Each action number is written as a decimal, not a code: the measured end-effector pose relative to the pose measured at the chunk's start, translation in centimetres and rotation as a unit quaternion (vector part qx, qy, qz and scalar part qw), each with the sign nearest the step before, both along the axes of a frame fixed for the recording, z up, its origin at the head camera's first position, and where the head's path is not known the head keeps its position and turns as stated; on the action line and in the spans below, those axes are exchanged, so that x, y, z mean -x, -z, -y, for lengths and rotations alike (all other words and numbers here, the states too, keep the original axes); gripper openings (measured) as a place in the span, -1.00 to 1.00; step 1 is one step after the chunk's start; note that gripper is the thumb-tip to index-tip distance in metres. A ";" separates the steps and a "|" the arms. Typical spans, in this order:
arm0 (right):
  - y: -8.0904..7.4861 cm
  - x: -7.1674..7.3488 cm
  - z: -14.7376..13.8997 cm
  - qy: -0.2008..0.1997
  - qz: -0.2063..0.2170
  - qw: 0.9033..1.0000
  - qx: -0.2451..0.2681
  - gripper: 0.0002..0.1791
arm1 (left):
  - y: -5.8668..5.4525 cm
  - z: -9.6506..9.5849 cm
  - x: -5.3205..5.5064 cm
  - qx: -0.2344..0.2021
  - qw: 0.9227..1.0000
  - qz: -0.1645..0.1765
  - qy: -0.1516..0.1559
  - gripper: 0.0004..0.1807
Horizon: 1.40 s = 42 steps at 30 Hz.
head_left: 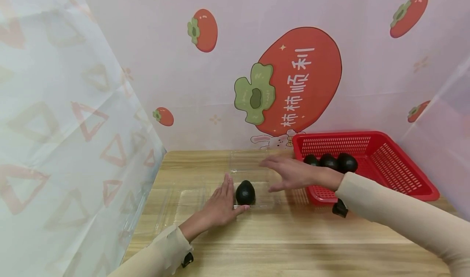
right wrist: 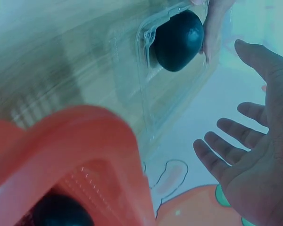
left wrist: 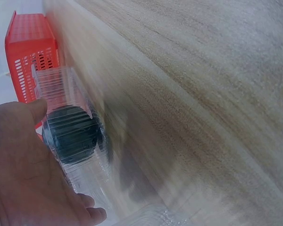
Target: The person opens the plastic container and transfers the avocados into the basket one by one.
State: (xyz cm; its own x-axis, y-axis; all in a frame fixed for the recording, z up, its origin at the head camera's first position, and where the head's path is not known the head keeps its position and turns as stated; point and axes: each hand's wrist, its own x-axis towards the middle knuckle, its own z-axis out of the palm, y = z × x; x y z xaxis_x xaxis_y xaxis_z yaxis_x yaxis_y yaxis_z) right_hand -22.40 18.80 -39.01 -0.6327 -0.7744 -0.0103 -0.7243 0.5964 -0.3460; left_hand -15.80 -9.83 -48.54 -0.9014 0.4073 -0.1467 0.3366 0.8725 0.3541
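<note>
A dark avocado (head_left: 245, 192) lies in the left part of a clear plastic clamshell box (head_left: 265, 197), whose lid (head_left: 244, 161) stands folded back behind it. My left hand (head_left: 219, 207) rests against the box's left side, fingers extended and thumb along the front edge beside the avocado. In the left wrist view the avocado (left wrist: 71, 134) shows through the ribbed clear wall. Over the box's right side, between it and the basket, hangs my right hand (head_left: 293, 173), its fingers spread and holding nothing, as the right wrist view also shows.
A red plastic basket (head_left: 407, 156) stands at the right, with several dark avocados (head_left: 328, 161) along its left side. Another clear plastic box (head_left: 189, 201) lies to the left on the wooden table (head_left: 275, 236). Printed cloth (head_left: 176, 77) hangs behind and at both sides.
</note>
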 end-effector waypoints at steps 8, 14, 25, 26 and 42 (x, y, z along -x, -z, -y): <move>1.1 0.1 1.4 -0.015 0.019 1.000 0.003 -0.14 | 0.0 -0.1 0.1 -0.006 1.000 -0.002 -0.006 0.21; 1.4 -0.1 2.3 -0.007 0.041 0.999 -0.006 -0.18 | -0.4 -0.1 0.0 -0.007 1.000 -0.001 -0.005 0.21; 2.1 -0.1 3.7 -0.003 0.063 0.998 -0.022 -0.24 | -0.4 0.0 -0.1 -0.009 1.000 -0.003 0.002 0.23; 2.2 -0.1 3.9 -0.003 0.063 0.998 -0.024 -0.23 | -0.5 0.0 -0.1 -0.012 1.000 -0.004 0.003 0.23; 3.3 -0.3 5.7 -0.007 0.052 0.998 -0.038 -0.30 | -0.4 0.1 -0.1 -0.007 1.000 0.002 0.004 0.23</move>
